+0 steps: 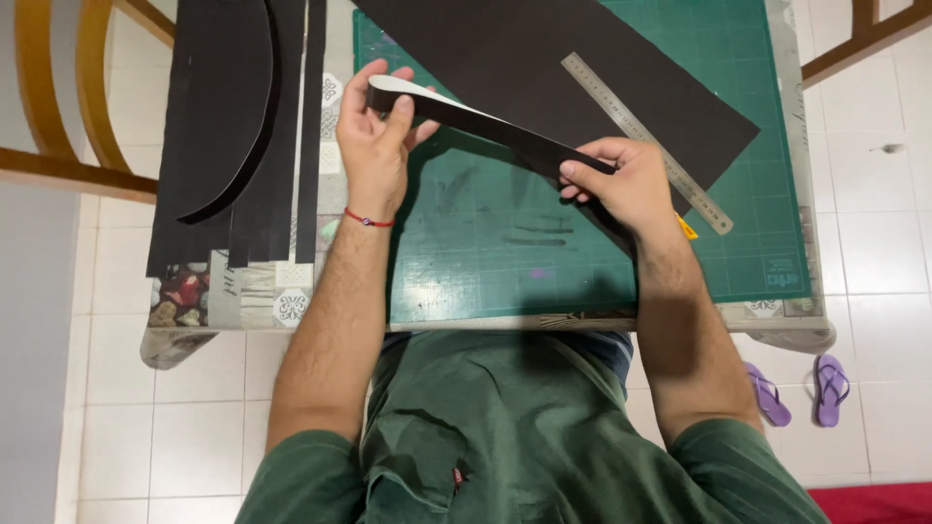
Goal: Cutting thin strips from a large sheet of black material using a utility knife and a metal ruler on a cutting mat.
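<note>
While both hands pinch the same black strip [485, 126], most of the risk sits in the grip itself. Left hand [374, 136] is closed on the strip's curled end, thumb on top, fingers wrapped round the back w/ the pale underside showing at approx 12 o'clock of that hand. Right hand [626, 180] grips the other end, thumb pressed flat on the black face, fingers underneath. Strip hangs in the air between them, running from 10 o'clock down to 4 o'clock above the green cutting mat [485, 262], not resting on it.

Possible trouble, judged from this:
- Curl at left end looks tight; squeeze harder and the strip could crease or kink there.
- Hands pulling apart unevenly could twist or tear it mid-span, since nothing supports the middle.
- If either grip slips, the strip could spring back and flick onto the big black sheet [544, 58] at 12 o'clock, nudging the steel ruler [646, 141], which lies diagonally just beside the right hand.

Further out, at 9–10 o'clock, more black cut strips [243, 126] lie on the desk [291, 306], overhanging nothing visibly; an elbow sweep could scatter them. Purple flip-flops [801, 388] sit on the floor at 4 o'clock, well apart.
</note>
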